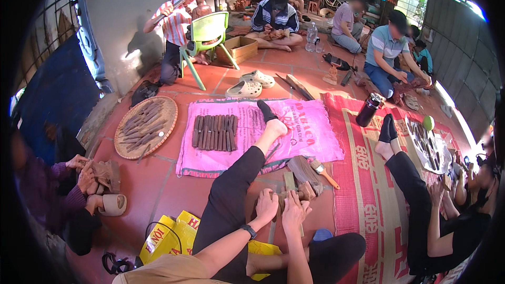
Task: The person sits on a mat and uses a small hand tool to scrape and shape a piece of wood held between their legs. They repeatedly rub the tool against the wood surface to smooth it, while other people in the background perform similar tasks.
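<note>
Red tiled floor (pixel 163 179) spreads around me, with other people seated about it at their own pieces. A red patterned mat (pixel 347 194) covers it to my right, and ahead lies a pink sack (pixel 315 147). My left leg (pixel 226 205) reaches out toward the sack, to the left of my hands. Just beyond my hands sits a dark wood block (pixel 305 172), with a paintbrush (pixel 325 174) beside its right edge. A pale strip (pixel 290 181) points away from me, its far end showing past my fingers.

The brown wood piece (pixel 306 191) lies under my hands, its long axis running roughly sideways, across the strip. Its right end sticks out past my right hand (pixel 295 213), the nearer one to that end; my left hand (pixel 266 205) is over the other side. Both hands are narrow, fingers bent around the piece, side by side; how the undersides grip I cannot tell.
</note>
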{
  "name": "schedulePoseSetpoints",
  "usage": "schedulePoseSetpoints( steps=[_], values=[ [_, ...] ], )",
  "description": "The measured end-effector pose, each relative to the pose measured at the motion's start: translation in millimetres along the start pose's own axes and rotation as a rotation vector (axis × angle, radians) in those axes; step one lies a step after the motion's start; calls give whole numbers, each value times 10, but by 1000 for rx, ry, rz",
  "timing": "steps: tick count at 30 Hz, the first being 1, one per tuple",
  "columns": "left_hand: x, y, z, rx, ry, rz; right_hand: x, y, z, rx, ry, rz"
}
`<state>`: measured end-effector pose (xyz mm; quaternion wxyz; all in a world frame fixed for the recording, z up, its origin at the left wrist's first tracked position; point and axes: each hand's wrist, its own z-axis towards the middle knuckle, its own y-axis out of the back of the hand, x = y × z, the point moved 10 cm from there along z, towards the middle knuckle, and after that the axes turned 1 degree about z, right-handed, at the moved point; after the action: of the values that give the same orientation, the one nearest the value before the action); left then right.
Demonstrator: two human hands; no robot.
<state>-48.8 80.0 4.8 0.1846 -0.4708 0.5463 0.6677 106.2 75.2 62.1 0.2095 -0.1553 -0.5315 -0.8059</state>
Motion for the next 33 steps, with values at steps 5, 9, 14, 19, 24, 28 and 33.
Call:
schedulePoseSetpoints(
  steps=[5,9,14,19,24,28,33],
  values=[
    [-32,24,-23,15,-7,4,-169,-100,205,11,-49,-36],
    [8,17,15,-13,-28,11,6,64,-9,-38,-5,-16],
    [-86,56,-10,0,-38,7,-212,-104,158,81,-69,-52],
    [-76,78,-14,-51,-80,10,-39,62,-100,-15,-63,-34],
    [-64,18,-9,-5,-64,28,-323,-160,101,146,-189,-8],
    [-35,35,-10,-13,-59,17,-224,12,-168,20,-176,41],
    [-53,19,7,29,-36,25,-346,-39,-214,28,-193,104]
  ],
)
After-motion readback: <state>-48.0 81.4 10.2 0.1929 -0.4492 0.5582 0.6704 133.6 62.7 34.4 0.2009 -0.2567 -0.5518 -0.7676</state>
